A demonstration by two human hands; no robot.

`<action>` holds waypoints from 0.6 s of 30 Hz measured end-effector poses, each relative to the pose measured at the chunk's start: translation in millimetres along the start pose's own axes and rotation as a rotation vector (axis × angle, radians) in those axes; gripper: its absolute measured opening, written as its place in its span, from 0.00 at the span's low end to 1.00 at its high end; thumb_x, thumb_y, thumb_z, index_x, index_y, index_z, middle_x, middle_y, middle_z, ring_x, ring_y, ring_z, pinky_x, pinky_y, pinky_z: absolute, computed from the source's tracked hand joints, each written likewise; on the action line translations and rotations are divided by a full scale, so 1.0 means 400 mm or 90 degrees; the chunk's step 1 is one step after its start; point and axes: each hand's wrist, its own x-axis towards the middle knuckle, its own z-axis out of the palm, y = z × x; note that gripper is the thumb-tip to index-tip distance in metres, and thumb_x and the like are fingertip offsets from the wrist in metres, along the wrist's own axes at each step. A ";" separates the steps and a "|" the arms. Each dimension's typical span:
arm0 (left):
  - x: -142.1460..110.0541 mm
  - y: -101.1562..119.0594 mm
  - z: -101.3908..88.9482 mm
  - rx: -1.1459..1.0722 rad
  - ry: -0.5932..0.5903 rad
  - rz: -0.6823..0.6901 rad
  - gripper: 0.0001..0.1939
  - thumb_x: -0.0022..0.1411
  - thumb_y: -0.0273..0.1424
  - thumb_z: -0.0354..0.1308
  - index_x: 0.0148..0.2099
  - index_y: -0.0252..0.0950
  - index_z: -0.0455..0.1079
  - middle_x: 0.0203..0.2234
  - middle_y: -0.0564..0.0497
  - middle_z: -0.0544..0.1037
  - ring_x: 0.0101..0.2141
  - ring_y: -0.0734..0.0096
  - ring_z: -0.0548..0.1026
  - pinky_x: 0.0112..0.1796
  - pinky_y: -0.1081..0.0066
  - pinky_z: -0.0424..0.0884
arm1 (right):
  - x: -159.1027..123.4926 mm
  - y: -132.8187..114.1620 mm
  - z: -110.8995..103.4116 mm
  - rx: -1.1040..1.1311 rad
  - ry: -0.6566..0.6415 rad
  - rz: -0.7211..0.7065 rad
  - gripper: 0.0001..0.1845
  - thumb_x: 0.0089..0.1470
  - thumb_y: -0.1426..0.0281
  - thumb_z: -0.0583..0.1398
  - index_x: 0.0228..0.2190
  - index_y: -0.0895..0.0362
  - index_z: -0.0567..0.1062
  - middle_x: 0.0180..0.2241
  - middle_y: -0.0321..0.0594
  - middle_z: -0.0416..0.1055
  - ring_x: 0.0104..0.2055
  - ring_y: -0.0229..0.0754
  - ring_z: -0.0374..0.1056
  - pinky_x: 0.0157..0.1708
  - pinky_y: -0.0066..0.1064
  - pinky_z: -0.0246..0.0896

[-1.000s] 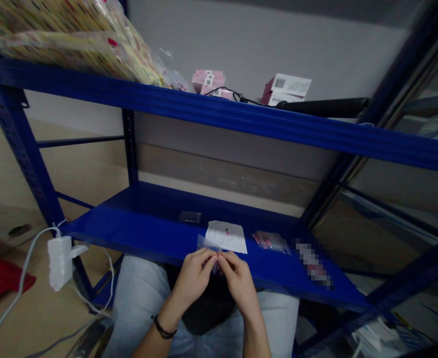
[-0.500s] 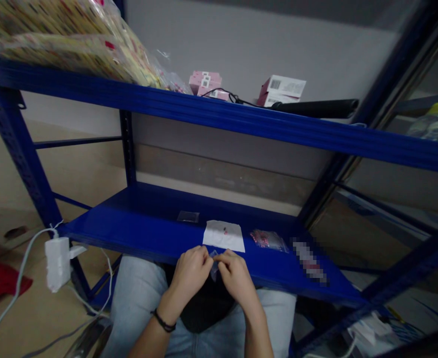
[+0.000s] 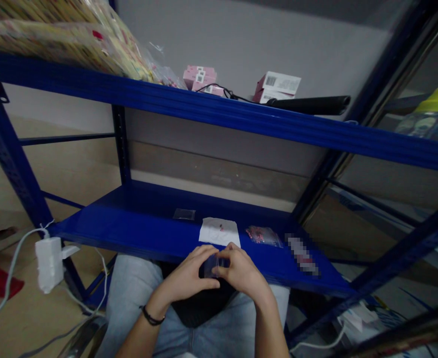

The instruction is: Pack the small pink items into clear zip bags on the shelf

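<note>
A small clear plastic bag (image 3: 209,267) hangs between my hands at the front edge of the blue shelf. My right hand (image 3: 243,271) pinches its right side between thumb and fingers. My left hand (image 3: 187,277) curves around the left side, thumb and fingers apart; whether its fingertips touch the bag I cannot tell. Just beyond lies a white paper sheet (image 3: 219,236) bearing a small dark and pink item (image 3: 221,227). A flat clear bag (image 3: 184,214) rests to the left. On the right is a clear bag of small pink pieces (image 3: 264,236).
A blurred-out packet (image 3: 303,254) lies at the right of the blue shelf (image 3: 129,226). The upper shelf (image 3: 166,104) carries bagged yellowish packs (image 3: 62,44), pink boxes (image 3: 200,78), white-and-pink boxes (image 3: 278,85) and a black rod (image 3: 312,105). A white power adapter (image 3: 49,263) hangs at left.
My left hand has opened, its thumb parting from its fingers. The clear bag shows more fully, still in my right hand. The whole view has shifted slightly.
</note>
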 end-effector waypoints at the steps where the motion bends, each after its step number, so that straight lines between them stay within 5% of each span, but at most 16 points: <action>1: -0.002 -0.009 0.000 -0.026 -0.011 0.000 0.36 0.51 0.36 0.70 0.62 0.43 0.64 0.59 0.45 0.68 0.58 0.56 0.65 0.58 0.60 0.60 | 0.002 0.002 -0.006 0.027 -0.013 -0.015 0.08 0.44 0.70 0.69 0.31 0.51 0.82 0.32 0.36 0.69 0.34 0.41 0.67 0.34 0.28 0.56; 12: 0.005 -0.028 0.010 -0.135 0.066 -0.009 0.28 0.51 0.36 0.69 0.55 0.39 0.70 0.49 0.45 0.75 0.49 0.57 0.73 0.52 0.61 0.67 | 0.000 -0.022 -0.041 0.199 -0.037 -0.089 0.08 0.49 0.68 0.66 0.35 0.50 0.83 0.37 0.38 0.73 0.37 0.41 0.69 0.39 0.30 0.63; 18: 0.039 -0.006 -0.040 -0.066 0.118 0.023 0.24 0.56 0.38 0.65 0.54 0.40 0.70 0.47 0.46 0.75 0.46 0.61 0.73 0.48 0.65 0.67 | -0.014 0.011 -0.013 0.544 0.172 0.060 0.19 0.52 0.59 0.65 0.44 0.54 0.79 0.42 0.44 0.75 0.44 0.47 0.71 0.42 0.36 0.67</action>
